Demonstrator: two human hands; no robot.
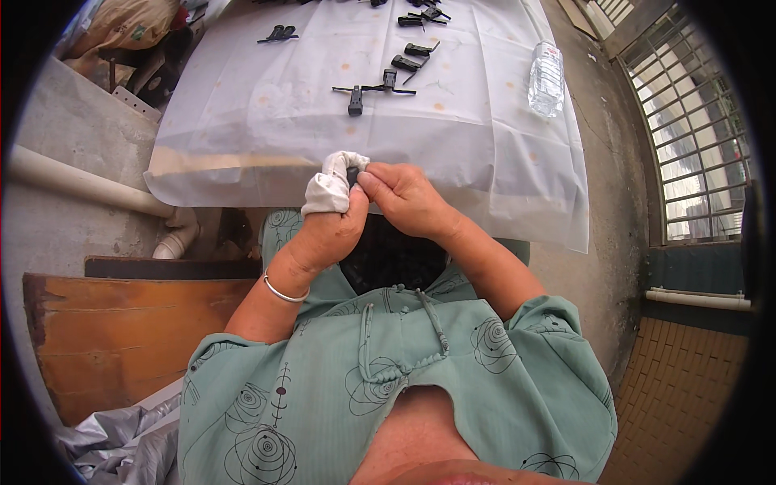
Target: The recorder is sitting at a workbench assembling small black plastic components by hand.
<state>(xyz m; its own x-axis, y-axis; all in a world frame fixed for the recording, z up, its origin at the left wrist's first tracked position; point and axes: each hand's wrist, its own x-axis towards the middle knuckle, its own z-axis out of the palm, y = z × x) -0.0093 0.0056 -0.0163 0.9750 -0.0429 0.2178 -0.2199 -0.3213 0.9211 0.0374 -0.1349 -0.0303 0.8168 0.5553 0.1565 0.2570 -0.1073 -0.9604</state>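
My left hand (338, 218) is closed, its fingers wrapped in white cloth (327, 192), and it grips a small black part (352, 175). Thumb and fingers of my right hand (406, 198) pinch together at the same part from the right. Most of that part is hidden between the fingers, so its exact kind cannot be made out. Both hands meet just over the near edge of the covered table (267, 121). Beyond them on the sheet lie small black plastic pieces with thin strips, such as one black piece (355, 101) and another black piece (390, 78).
A clear plastic bottle (546, 79) lies at the table's right side. More black pieces (279, 33) are scattered farther back. Below my hands, a dark container (392, 259) sits between my knees. A white pipe (89, 184) and wooden board (129, 331) are at left, a barred window (695, 129) at right.
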